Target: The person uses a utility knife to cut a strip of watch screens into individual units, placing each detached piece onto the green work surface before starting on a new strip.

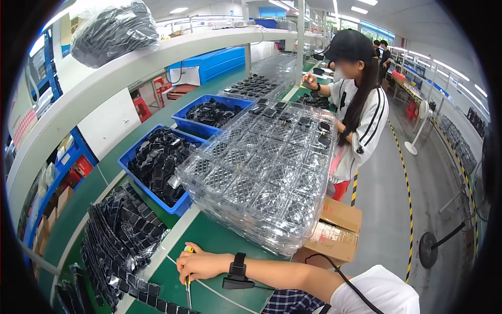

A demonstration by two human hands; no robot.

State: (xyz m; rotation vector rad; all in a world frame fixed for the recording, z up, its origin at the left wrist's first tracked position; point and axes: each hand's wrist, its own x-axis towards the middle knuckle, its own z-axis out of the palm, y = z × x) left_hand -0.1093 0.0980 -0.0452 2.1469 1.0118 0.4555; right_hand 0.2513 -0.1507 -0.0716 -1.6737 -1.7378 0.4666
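My right hand (pixel 201 265) comes in from the lower right, over the green tabletop, with a black strap round its wrist. Its fingers are closed round a utility knife (pixel 189 251) with a yellow handle, whose thin metal part points toward the lower edge. A strip of small black squares (pixel 149 299) lies just to the left of the knife. It trails from a large heap of similar black strips (pixel 119 227) in clear wrapping. A thin pale cord (pixel 222 296) crosses the table below my hand. My left hand is out of view.
A tall stack of clear plastic trays (pixel 256 172) stands ahead. Left of it are a blue bin (pixel 180 209) and another blue bin (pixel 178 121), both filled with black pieces. Cardboard boxes (pixel 337 238) stand at right. A co-worker (pixel 366 112) sits beyond the trays.
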